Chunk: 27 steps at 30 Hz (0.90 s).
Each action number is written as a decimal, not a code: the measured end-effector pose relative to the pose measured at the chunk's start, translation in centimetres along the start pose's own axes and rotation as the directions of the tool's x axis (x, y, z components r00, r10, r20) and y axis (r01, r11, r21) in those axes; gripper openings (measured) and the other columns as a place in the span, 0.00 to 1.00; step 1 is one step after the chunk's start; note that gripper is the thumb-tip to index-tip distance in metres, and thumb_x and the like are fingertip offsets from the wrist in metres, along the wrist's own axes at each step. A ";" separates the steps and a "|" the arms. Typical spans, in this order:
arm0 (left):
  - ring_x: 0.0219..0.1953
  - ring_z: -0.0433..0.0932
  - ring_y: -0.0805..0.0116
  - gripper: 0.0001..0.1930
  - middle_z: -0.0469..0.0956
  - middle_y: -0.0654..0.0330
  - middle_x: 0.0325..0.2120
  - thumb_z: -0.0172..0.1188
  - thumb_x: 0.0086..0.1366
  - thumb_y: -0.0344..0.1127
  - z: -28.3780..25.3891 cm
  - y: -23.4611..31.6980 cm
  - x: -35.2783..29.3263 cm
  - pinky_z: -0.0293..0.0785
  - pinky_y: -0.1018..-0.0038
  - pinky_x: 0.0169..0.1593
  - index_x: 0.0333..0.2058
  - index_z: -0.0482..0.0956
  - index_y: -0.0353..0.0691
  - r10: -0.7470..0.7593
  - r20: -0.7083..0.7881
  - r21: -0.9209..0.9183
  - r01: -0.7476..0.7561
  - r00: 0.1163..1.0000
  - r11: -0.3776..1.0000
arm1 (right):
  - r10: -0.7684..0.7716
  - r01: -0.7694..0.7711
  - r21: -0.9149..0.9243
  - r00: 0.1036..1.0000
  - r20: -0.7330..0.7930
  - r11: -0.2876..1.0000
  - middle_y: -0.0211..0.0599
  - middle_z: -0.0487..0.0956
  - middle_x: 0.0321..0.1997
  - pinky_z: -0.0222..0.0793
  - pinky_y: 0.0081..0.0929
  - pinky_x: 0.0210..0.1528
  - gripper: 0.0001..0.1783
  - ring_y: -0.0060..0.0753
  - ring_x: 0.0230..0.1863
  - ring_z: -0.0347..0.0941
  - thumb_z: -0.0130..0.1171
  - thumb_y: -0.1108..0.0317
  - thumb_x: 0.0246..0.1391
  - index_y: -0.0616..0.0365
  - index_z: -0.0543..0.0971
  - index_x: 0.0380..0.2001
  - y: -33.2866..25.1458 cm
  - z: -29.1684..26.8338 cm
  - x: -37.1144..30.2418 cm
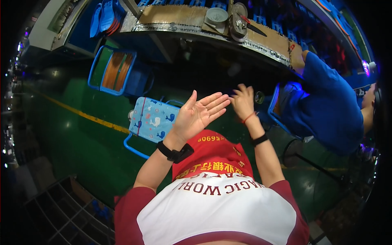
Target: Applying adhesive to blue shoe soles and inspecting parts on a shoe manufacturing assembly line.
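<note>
My left hand [201, 112] is held out in front of my body with its palm turned up, fingers stretched and thumb raised. Nothing lies on it. A black strap with a small black device [176, 152] goes round the left wrist. Close by on the right, my right hand [243, 103] has its fingers apart and slightly blurred, and it holds nothing I can see. Its fingertips come near those of the left hand; whether they touch I cannot tell. The right wrist carries a red cord [248, 117] and a black band [259, 140]. Below both hands hangs a red apron [212, 151].
A blue-framed chair with a whale-patterned cushion [153, 118] stands left of my hands, a slatted chair [117, 72] behind it. Ahead runs a cardboard-topped bench [171, 18] bearing a bowl [216, 15] and a knife [257, 30]. A person in blue [326, 106] sits at right.
</note>
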State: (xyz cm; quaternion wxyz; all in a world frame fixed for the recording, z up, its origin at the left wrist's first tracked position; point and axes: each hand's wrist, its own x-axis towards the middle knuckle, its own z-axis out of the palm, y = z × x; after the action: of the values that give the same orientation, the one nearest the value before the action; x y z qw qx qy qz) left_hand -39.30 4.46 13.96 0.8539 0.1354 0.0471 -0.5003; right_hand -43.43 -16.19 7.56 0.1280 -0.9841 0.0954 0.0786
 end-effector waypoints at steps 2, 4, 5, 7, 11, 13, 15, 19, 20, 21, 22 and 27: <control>0.72 0.43 0.52 0.40 0.43 0.42 0.69 0.28 0.73 0.60 -0.4 -1.0 0.6 0.41 0.59 0.73 0.66 0.48 0.26 0.098 0.043 0.027 -0.099 0.994 0.995 | 0.181 -0.112 0.796 0.983 0.003 0.595 0.44 0.73 0.60 0.55 0.40 0.67 0.32 0.40 0.66 0.64 0.33 0.46 0.70 0.59 0.68 0.62 -0.6 2.5 0.1; 0.73 0.38 0.56 0.38 0.40 0.48 0.71 0.25 0.74 0.59 -0.6 -2.6 1.5 0.34 0.63 0.73 0.68 0.44 0.30 0.136 -0.007 0.307 -0.127 0.991 0.943 | 0.140 -0.127 0.991 0.982 0.130 -0.031 0.45 0.60 0.70 0.50 0.39 0.69 0.41 0.40 0.71 0.54 0.29 0.38 0.67 0.62 0.57 0.67 -2.9 3.1 -0.5; 0.73 0.35 0.58 0.37 0.38 0.51 0.71 0.24 0.74 0.58 -0.6 -3.3 2.5 0.31 0.65 0.73 0.68 0.42 0.32 0.196 0.007 0.412 -0.181 0.981 0.893 | 0.089 -0.081 0.958 0.990 0.110 -0.274 0.45 0.56 0.72 0.48 0.40 0.70 0.44 0.40 0.73 0.50 0.28 0.36 0.66 0.64 0.54 0.68 -4.3 2.6 -0.7; 0.73 0.36 0.61 0.35 0.40 0.56 0.72 0.20 0.74 0.57 -0.6 -5.1 3.9 0.28 0.70 0.72 0.69 0.45 0.36 0.362 0.015 0.964 -0.109 0.932 0.241 | 0.076 -0.101 0.873 0.985 0.155 -0.476 0.44 0.50 0.74 0.43 0.36 0.73 0.47 0.37 0.75 0.44 0.28 0.33 0.63 0.63 0.47 0.70 -7.1 0.7 -1.8; 0.72 0.42 0.53 0.31 0.49 0.48 0.69 0.23 0.76 0.51 -1.1 -3.4 6.6 0.35 0.62 0.72 0.67 0.51 0.34 0.529 0.154 0.967 -0.237 0.835 0.094 | 0.059 -0.173 0.931 0.978 0.202 -0.321 0.47 0.49 0.74 0.42 0.35 0.73 0.53 0.40 0.75 0.43 0.28 0.28 0.60 0.64 0.44 0.70 -9.5 -3.2 -3.7; 0.73 0.38 0.56 0.31 0.46 0.47 0.70 0.29 0.76 0.50 -0.7 -3.5 6.9 0.34 0.64 0.72 0.67 0.50 0.32 0.451 0.021 0.975 -0.119 0.892 0.190 | 0.137 -0.252 0.879 0.934 0.331 -0.405 0.47 0.49 0.74 0.42 0.36 0.73 0.56 0.40 0.75 0.44 0.32 0.25 0.57 0.66 0.45 0.69 -8.6 -3.9 -3.5; 0.62 0.63 0.58 0.29 0.68 0.46 0.57 0.36 0.76 0.51 0.6 -6.9 6.8 0.56 0.70 0.65 0.56 0.68 0.28 0.595 0.329 0.913 -0.407 0.733 -0.004 | 0.164 -0.245 0.791 0.904 0.396 -0.561 0.49 0.48 0.74 0.41 0.37 0.73 0.58 0.41 0.75 0.43 0.34 0.25 0.56 0.68 0.44 0.69 -6.1 -4.3 -1.5; 0.67 0.54 0.48 0.32 0.59 0.43 0.61 0.27 0.74 0.54 1.6 -7.1 7.0 0.45 0.62 0.69 0.59 0.61 0.30 0.325 0.511 0.858 -0.449 0.796 -0.250 | 0.066 -0.155 0.586 0.939 0.339 -0.795 0.57 0.63 0.66 0.59 0.42 0.66 0.47 0.50 0.67 0.60 0.35 0.30 0.61 0.64 0.60 0.62 -3.7 -3.8 -1.1; 0.63 0.59 0.48 0.31 0.66 0.43 0.54 0.28 0.74 0.54 1.5 -6.2 7.4 0.49 0.61 0.68 0.53 0.67 0.30 0.339 0.531 0.841 -0.436 0.776 -0.320 | 0.031 -0.158 0.631 0.960 0.277 -0.759 0.54 0.68 0.59 0.64 0.39 0.60 0.41 0.48 0.61 0.65 0.38 0.33 0.61 0.63 0.63 0.57 -4.0 -3.5 -1.7; 0.60 0.64 0.47 0.31 0.72 0.43 0.48 0.29 0.73 0.53 1.4 -5.3 7.7 0.53 0.60 0.66 0.46 0.73 0.29 0.336 0.531 0.839 -0.426 0.778 -0.340 | 0.041 -0.161 0.663 0.960 0.278 -0.731 0.51 0.72 0.53 0.69 0.37 0.54 0.36 0.47 0.54 0.70 0.42 0.36 0.62 0.61 0.67 0.51 -4.4 -3.3 -2.2; 0.57 0.69 0.46 0.33 0.78 0.44 0.41 0.31 0.72 0.53 1.5 -5.2 7.7 0.57 0.59 0.65 0.40 0.79 0.29 0.362 0.489 0.869 -0.406 0.794 -0.284 | 0.055 -0.164 0.692 0.958 0.283 -0.703 0.48 0.77 0.46 0.73 0.34 0.48 0.31 0.46 0.48 0.76 0.45 0.39 0.62 0.60 0.70 0.46 -4.9 -3.2 -2.8; 0.37 0.77 0.63 0.29 0.76 0.57 0.21 0.38 0.73 0.50 2.6 -7.6 7.3 0.65 0.66 0.52 0.18 0.72 0.36 0.514 0.297 0.829 -0.485 0.804 0.279 | 0.319 -0.002 0.968 0.944 0.084 -0.250 0.27 0.69 0.22 0.63 0.23 0.26 0.16 0.26 0.22 0.66 0.57 0.55 0.61 0.55 0.72 0.27 -5.3 -3.7 -3.0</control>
State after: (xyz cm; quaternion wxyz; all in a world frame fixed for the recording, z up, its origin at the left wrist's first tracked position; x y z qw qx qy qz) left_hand -42.42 -5.88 13.50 0.7688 0.5681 -0.2488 -0.1556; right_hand -44.79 -11.65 12.89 0.8240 -0.4899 0.2626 -0.1098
